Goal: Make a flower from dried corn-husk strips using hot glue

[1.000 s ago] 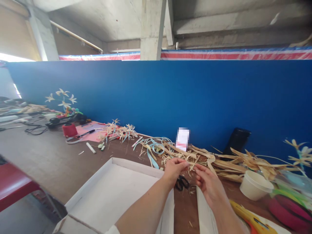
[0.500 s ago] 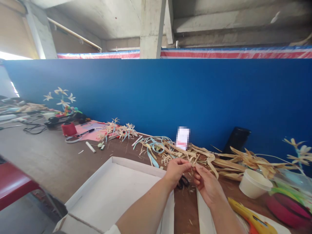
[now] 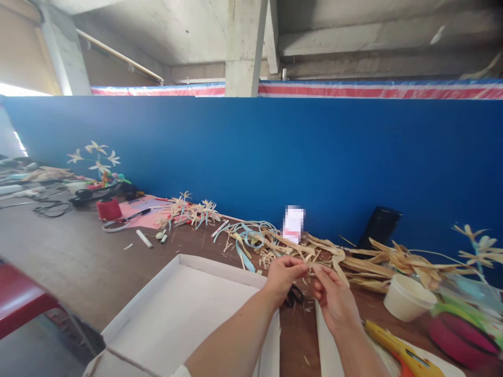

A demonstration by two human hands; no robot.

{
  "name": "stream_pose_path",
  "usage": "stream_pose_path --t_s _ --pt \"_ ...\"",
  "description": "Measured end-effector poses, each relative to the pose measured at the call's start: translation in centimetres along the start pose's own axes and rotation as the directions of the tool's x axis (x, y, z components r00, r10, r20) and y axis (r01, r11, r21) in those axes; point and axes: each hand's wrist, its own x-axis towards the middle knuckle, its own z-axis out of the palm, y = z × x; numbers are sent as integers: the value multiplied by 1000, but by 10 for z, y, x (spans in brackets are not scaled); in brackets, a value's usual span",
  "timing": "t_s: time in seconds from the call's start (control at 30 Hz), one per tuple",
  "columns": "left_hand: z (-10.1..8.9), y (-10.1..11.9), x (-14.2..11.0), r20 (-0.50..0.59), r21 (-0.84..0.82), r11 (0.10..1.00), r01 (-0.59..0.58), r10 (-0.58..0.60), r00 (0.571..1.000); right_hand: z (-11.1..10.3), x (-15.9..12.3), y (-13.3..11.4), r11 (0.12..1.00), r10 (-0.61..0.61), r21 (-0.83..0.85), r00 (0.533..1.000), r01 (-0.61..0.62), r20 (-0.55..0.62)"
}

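Note:
My left hand (image 3: 286, 273) and my right hand (image 3: 330, 290) meet above the table, thumbs and forefingers pinched tip to tip. Between the fingertips is a small straw-coloured strip, mostly hidden by the fingers. Just behind them spreads a heap of dried husk strips (image 3: 334, 250), with light-blue ribbon (image 3: 244, 257) at its left end. Black scissors handles (image 3: 294, 296) show under my left wrist. A white shallow box (image 3: 176, 309) lies beneath my left forearm. Near my right forearm rests a yellow glue gun (image 3: 396, 345).
A white paper cup (image 3: 409, 297) and a magenta round case (image 3: 461, 335) stand at the right. Husk flowers (image 3: 202, 212) lie at the back, near a red thread spool (image 3: 109, 209). A blue partition (image 3: 236, 152) closes off the table's far side.
The whole view has shifted slightly. Both hands stay together in the same pinch, with only a small movement of the fingertips.

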Motion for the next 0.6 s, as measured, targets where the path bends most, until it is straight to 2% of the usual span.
stream_pose_path --t_s 0.13,0.4,0.6 --pt "0 2 0 -11 48 998 -41 42 999 2 -4 -9 997 -74 -7 995 73 -72" --pt "-1 2 1 -27 146 983 -115 120 992 -2 -4 -7 982 -163 -98 986 159 -33" --pt "-1 1 -1 -37 238 958 -159 173 984 -4 -4 -7 968 -176 -190 983 164 -48"
